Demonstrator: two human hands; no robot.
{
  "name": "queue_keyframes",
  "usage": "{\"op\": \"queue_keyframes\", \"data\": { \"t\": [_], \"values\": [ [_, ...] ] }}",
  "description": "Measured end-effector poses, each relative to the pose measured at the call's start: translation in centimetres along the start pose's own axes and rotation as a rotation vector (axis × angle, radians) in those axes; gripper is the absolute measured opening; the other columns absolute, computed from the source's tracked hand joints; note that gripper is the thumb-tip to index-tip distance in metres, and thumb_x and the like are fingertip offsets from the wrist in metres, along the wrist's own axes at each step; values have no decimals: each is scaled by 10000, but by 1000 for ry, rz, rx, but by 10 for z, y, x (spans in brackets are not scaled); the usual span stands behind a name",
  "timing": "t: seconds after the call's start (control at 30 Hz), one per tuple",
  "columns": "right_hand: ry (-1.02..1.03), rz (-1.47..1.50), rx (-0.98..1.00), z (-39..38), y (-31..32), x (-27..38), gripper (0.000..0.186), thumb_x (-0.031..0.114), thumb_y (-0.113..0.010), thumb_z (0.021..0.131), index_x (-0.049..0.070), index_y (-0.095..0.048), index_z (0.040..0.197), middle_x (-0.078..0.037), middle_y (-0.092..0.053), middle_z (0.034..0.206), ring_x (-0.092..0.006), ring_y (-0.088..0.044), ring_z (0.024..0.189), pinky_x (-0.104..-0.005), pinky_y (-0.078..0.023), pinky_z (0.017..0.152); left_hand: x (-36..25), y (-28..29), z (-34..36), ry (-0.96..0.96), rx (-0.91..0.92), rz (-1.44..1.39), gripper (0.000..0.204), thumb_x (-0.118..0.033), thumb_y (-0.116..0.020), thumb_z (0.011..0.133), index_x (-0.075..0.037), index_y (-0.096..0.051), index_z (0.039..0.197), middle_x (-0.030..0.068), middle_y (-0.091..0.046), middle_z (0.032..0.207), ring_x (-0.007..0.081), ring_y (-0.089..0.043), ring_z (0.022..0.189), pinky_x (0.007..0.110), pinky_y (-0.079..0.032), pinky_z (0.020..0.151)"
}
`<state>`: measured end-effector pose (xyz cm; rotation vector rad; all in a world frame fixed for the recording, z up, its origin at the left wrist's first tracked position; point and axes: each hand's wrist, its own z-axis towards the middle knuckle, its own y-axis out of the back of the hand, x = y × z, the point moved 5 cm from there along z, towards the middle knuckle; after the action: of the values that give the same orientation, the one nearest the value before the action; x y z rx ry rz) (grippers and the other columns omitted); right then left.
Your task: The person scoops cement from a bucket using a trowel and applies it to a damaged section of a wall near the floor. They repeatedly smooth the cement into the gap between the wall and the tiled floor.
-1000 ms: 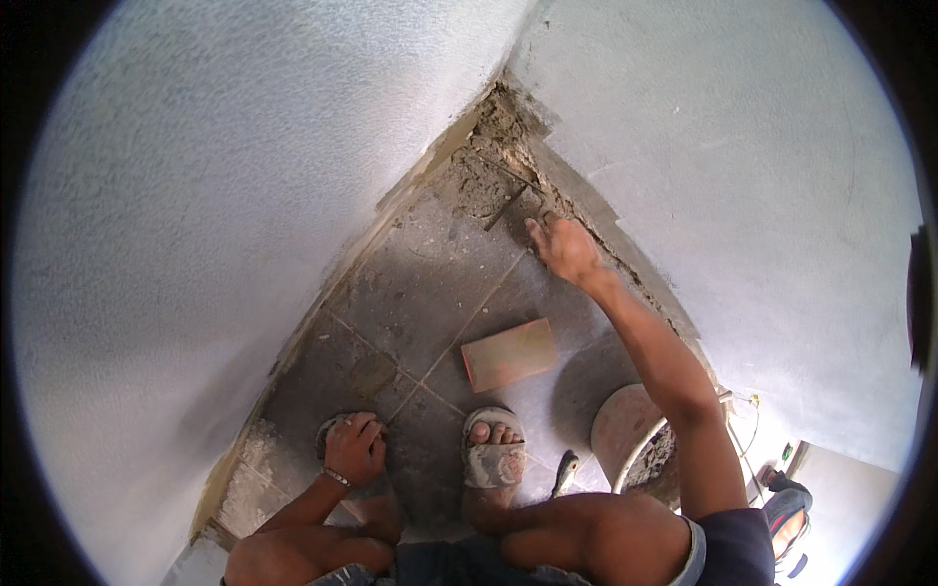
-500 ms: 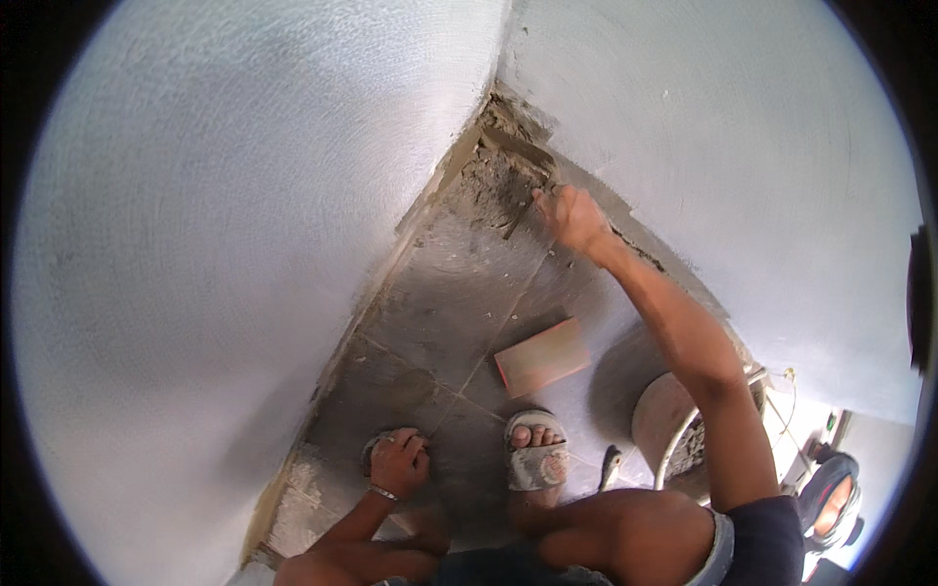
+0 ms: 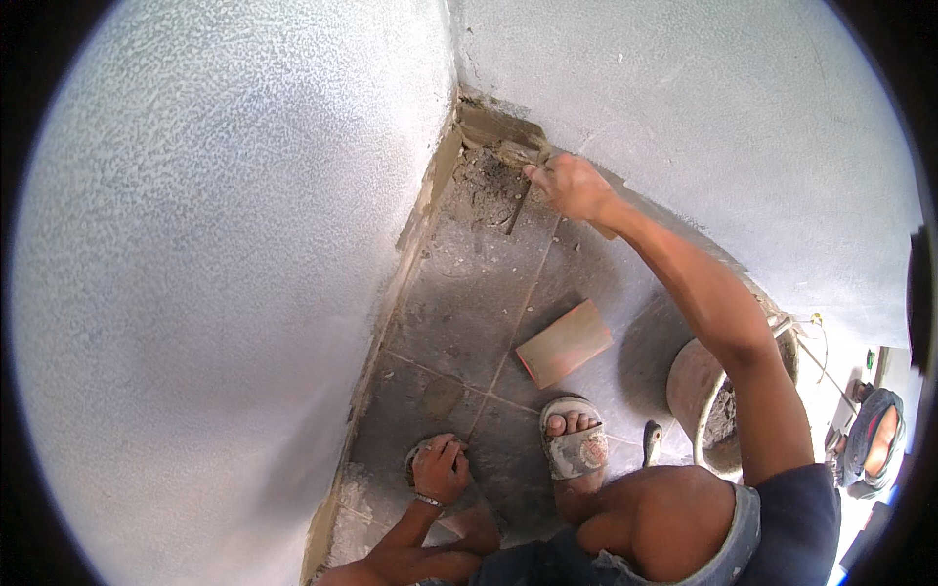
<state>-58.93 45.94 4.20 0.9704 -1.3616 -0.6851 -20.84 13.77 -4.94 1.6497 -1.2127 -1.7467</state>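
Observation:
My right hand is closed round the handle of a trowel, whose mortar-coated blade lies along the foot of the right wall, close to the corner. Below the blade, a heap of wet grey mortar spreads on the floor tiles. A thin dark strip slants beside that heap, near my fingers. Down by my left foot, my left hand is closed, its fingers curled; what they hold, if anything, is hidden.
A reddish-edged rectangular tile piece lies on the grey floor. Right of my sandalled foot are a dark-handled tool and a bucket of mortar. Walls close in on both sides. A cap-like item shows far right.
The trowel blade has shifted up against the right wall's foot, nearer the corner. My right hand moved with it. My left hand stays by the left foot, and the whole view has shifted.

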Motion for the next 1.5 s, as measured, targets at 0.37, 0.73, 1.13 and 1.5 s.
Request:
{"op": "queue_keyframes", "data": {
  "t": [0.37, 0.73, 1.13, 1.5],
  "values": [
    [-178, 90, 161, -58, 7, -9, 610, 517, -520, 1013, -77, -652, 971, -333, -642, 842, -462, -661, 863, -544, -494, 806, -5, 6, 4, 63, 22, 12, 145, -147, -652, 822, -81, -686, 947, 105, -652, 1115, 346, -660, 914, 489, -512, 828],
    [-87, 34, -1, -2, -24, -20, 575, 468, -525, 1027, -78, -656, 899, -301, -646, 791, -430, -675, 820, -516, -511, 777, -9, 5, 10, 50, 38, 37, 120, -162, -639, 834, -111, -689, 929, 82, -632, 1114, 338, -657, 923, 484, -516, 832],
    [-276, 488, -42, -41, 21, 27, 571, 441, -527, 1033, -86, -614, 829, -241, -615, 655, -338, -646, 551, -461, -519, 573, -10, 12, 11, 35, -1, 60, 123, -142, -639, 830, -111, -675, 943, 80, -629, 1087, 335, -658, 887, 472, -521, 799],
    [-153, -47, 112, -19, -74, -43, 540, 437, -491, 1019, -71, -666, 963, -326, -664, 977, -477, -643, 997, -538, -499, 901, -14, 10, 16, 2, -1, -3, 102, -119, -638, 816, -111, -681, 909, 80, -629, 1073, 317, -663, 810, 479, -514, 758]
  ]
}}
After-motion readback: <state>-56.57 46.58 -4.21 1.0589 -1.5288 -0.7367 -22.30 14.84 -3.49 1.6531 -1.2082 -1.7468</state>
